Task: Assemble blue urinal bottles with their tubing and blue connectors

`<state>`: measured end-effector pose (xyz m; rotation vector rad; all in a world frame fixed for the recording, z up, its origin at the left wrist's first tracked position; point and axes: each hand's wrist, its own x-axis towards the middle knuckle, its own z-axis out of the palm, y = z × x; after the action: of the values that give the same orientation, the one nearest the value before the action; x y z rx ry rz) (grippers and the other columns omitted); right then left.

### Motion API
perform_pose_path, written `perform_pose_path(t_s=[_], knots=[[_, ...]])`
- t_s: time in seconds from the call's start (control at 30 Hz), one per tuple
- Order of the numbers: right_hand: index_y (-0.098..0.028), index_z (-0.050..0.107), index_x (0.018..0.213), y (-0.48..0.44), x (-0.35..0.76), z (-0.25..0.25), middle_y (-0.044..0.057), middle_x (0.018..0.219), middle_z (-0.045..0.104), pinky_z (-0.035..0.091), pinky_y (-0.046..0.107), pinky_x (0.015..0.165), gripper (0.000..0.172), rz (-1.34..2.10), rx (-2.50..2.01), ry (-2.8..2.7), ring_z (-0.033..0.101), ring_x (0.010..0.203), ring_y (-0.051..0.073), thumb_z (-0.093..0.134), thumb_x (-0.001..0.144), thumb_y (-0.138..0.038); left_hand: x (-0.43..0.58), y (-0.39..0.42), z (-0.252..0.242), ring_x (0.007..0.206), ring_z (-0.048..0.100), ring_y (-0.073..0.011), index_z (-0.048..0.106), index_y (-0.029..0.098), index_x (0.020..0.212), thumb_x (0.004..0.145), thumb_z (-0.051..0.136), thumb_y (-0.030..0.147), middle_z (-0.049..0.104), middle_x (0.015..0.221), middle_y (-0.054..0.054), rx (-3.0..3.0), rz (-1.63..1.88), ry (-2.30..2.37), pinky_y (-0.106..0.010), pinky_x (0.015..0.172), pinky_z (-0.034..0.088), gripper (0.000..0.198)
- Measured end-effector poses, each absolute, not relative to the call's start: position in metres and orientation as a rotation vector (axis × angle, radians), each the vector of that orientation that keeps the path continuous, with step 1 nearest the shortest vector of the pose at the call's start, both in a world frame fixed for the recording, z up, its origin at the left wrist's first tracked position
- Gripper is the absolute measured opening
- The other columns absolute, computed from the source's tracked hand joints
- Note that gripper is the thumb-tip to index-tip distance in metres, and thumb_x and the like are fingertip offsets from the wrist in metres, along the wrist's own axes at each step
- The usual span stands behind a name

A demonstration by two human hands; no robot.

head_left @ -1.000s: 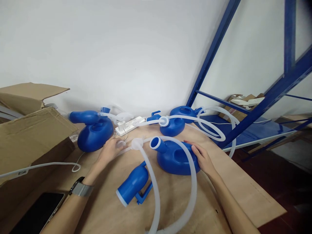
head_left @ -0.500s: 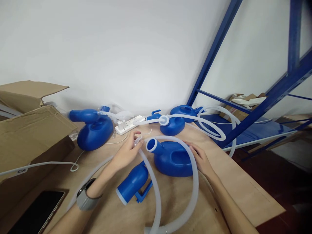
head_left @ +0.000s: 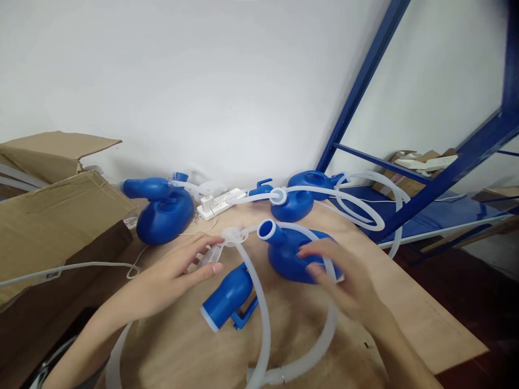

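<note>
My left hand (head_left: pixel 178 267) pinches a small clear fitting on the white hose (head_left: pixel 259 302), close to the hose's round white end cap (head_left: pixel 231 235). My right hand (head_left: pixel 340 275) hovers blurred over the blue flat bottle (head_left: pixel 292 254), whose open round neck (head_left: pixel 266 229) points up and left. Its fingers are spread and hold nothing. A blue cylinder-shaped cup with a clip (head_left: pixel 227 297) lies on the table in front of my left hand. The hose loops around the bottle and runs toward me.
Two more blue bottles (head_left: pixel 164 210) (head_left: pixel 298 197) with white hoses lie at the back by a white power strip (head_left: pixel 221 202). An open cardboard box (head_left: pixel 48 216) stands at the left. A blue metal shelf frame (head_left: pixel 405 210) rises at the right, past the table edge (head_left: pixel 446 351).
My left hand slid from the far left bottle to the hose end and gripped the fitting. My right hand lifted off the bottle's side and now moves above it.
</note>
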<state>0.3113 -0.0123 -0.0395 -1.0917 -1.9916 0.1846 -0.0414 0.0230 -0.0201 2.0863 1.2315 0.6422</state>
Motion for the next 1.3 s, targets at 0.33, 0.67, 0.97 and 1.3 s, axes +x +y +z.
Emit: perform_pose_path(t_s=[0.33, 0.67, 0.97, 1.3], knots=[[-0.014, 0.043, 0.156, -0.001, 0.213, -0.101, 0.028, 0.155, 0.049, 0.044, 0.058, 0.111, 0.091, -0.045, -1.008, -2.789, 0.048, 0.142, 0.044, 0.083, 0.083, -0.051, -0.048, -0.025, -0.105, 0.118, 0.069, -0.0325, 0.070, 0.031, 0.121, 0.088, 0.071, 0.057, 0.071, 0.128, -0.007, 1.886, 0.869, 1.510, -0.044, 0.093, 0.063, 0.042], [-0.023, 0.058, 0.147, 0.021, 0.241, -0.107, 0.013, 0.130, 0.071, 0.023, 0.058, 0.120, 0.083, 0.599, -0.904, -2.518, 0.061, 0.125, 0.033, 0.064, 0.085, -0.079, -0.040, -0.026, -0.120, 0.131, 0.066, -0.0286, 0.057, 0.035, 0.143, 0.096, 0.069, 0.046, 0.066, 0.146, -0.006, 2.279, 0.901, 1.196, -0.042, 0.107, 0.059, 0.049], [-0.024, 0.072, 0.134, 0.022, 0.250, -0.099, 0.012, 0.113, 0.077, 0.025, 0.058, 0.117, 0.081, 0.952, -0.731, -2.227, 0.069, 0.108, 0.031, 0.054, 0.085, -0.086, -0.027, -0.027, -0.097, 0.139, 0.059, -0.0247, 0.051, 0.020, 0.149, 0.103, 0.060, 0.040, 0.063, 0.150, -0.011, 2.781, 0.987, 0.863, -0.035, 0.110, 0.056, 0.051], [-0.027, 0.075, 0.127, 0.022, 0.248, -0.099, 0.010, 0.124, 0.077, 0.027, 0.056, 0.122, 0.054, 0.976, -0.728, -2.057, 0.069, 0.117, 0.030, 0.054, 0.099, -0.068, -0.017, -0.013, -0.068, 0.113, 0.075, -0.0231, 0.056, 0.020, 0.139, 0.105, 0.056, 0.045, 0.075, 0.127, -0.010, 2.912, 0.955, 0.904, -0.034, 0.093, 0.064, 0.042]])
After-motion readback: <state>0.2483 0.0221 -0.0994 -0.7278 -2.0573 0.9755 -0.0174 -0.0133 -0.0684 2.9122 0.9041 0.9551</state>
